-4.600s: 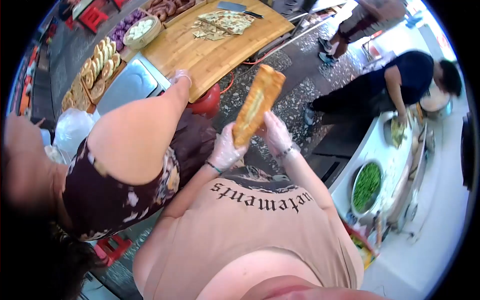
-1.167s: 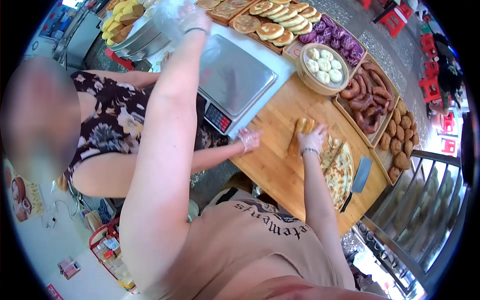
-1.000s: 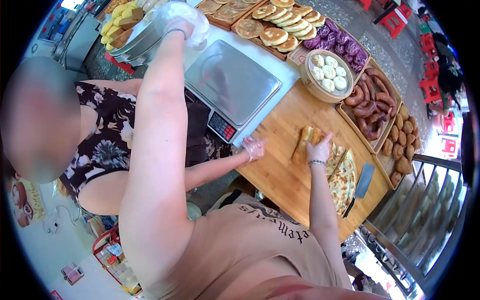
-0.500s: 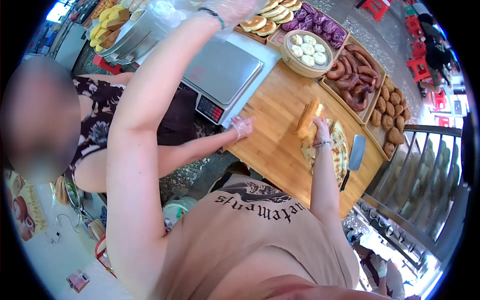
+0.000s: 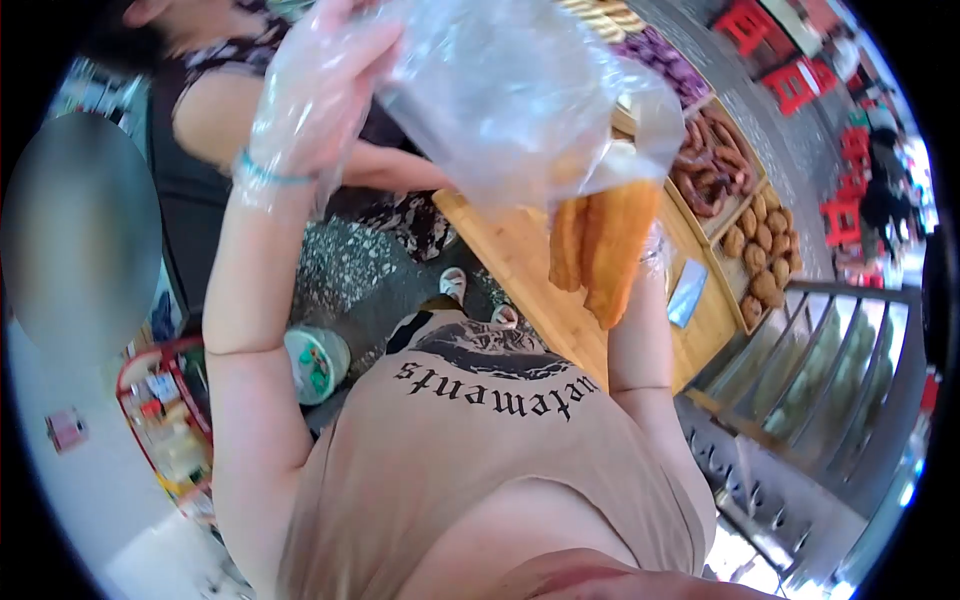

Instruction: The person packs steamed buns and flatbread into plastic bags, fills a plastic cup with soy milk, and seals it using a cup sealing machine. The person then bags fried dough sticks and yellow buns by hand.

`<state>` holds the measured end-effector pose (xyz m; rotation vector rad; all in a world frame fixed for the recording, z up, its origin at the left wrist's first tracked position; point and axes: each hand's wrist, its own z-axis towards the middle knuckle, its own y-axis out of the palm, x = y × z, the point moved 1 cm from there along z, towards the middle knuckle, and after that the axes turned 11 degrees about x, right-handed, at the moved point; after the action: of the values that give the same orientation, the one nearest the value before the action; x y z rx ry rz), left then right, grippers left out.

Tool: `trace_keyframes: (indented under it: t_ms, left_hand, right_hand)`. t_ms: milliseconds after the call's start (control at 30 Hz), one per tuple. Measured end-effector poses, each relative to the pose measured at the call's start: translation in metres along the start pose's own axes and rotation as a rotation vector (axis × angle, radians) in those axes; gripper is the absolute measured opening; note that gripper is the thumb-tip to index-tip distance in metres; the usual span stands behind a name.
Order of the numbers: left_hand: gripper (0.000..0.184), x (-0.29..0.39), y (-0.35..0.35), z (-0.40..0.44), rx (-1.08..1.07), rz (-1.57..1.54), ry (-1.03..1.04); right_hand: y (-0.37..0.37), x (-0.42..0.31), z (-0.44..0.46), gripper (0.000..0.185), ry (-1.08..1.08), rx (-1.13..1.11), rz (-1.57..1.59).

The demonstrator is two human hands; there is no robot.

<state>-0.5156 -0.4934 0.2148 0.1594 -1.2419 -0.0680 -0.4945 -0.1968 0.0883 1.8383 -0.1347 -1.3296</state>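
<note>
My left hand (image 5: 325,95), in a clear plastic glove, is raised at the upper left and grips one edge of a clear plastic bag (image 5: 500,100). The bag spreads across the upper middle. Its lower edge overlaps the top of some golden fried dough sticks (image 5: 600,250) hanging over the wooden table. Behind them, my right hand (image 5: 654,243) holds the dough sticks, its fingers mostly hidden. Whether the sticks are inside the bag or behind its film, I cannot tell. A cleaver (image 5: 687,293) lies on the table beside my right forearm.
Trays of brown sausages (image 5: 712,165), brown buns (image 5: 765,250) and purple rolls (image 5: 665,65) line the table's (image 5: 520,270) far edge. A co-worker's arm (image 5: 400,168) reaches in at the left. A bucket (image 5: 318,365) stands on the floor; a metal rack (image 5: 825,350) is at right.
My left hand has come down and closer, bringing the plastic bag. My right hand has lifted the fried dough sticks from the flatbread area towards the bag. The view has shifted.
</note>
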Motion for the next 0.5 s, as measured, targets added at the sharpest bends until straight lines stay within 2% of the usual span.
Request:
trace_keyframes:
  t_ms: [33, 67, 133, 167, 200, 267, 300, 367, 467, 500]
  left_hand:
    - [0.048, 0.009, -0.020, -0.027, 0.052, -0.034, -0.033]
    - [0.039, 0.016, -0.037, -0.050, 0.124, -0.156, -0.088]
    - [0.039, 0.021, -0.076, -0.098, 0.196, -0.039, -0.150]
    - [0.040, 0.020, -0.094, -0.119, 0.268, 0.086, -0.259]
    - [0.041, 0.019, -0.115, -0.137, 0.294, 0.141, -0.311]
    - [0.039, 0.027, -0.157, -0.168, 0.367, 0.335, -0.336]
    - [0.039, 0.027, -0.185, -0.180, 0.410, 0.340, -0.332]
    - [0.040, 0.028, -0.240, -0.204, 0.414, 0.910, -0.036]
    - [0.045, 0.053, -0.309, -0.234, 0.542, 1.105, 0.015]
    - [0.052, 0.064, -0.331, -0.238, 0.575, 1.100, 0.018]
  right_hand:
    - [0.001, 0.033, 0.021, 0.063, -0.097, 0.039, -0.108]
    - [0.002, 0.052, 0.028, 0.063, -0.064, -0.006, -0.116]
    - [0.029, 0.080, 0.040, 0.074, 0.154, -0.135, -0.144]
    - [0.075, 0.077, 0.047, 0.083, 0.002, -0.249, -0.311]
    - [0.115, 0.083, 0.064, 0.083, 0.030, -0.298, -0.315]
    - [0.180, 0.113, 0.088, 0.084, 0.111, -0.504, -0.663]
    - [0.203, 0.134, 0.103, 0.084, 0.128, -0.545, -0.664]
    - [0.244, 0.182, 0.136, 0.085, 0.124, -0.585, -0.678]
    - [0.310, 0.254, 0.185, 0.089, 0.100, -0.624, -0.678]
    - [0.337, 0.268, 0.196, 0.092, 0.135, -0.552, -0.802]
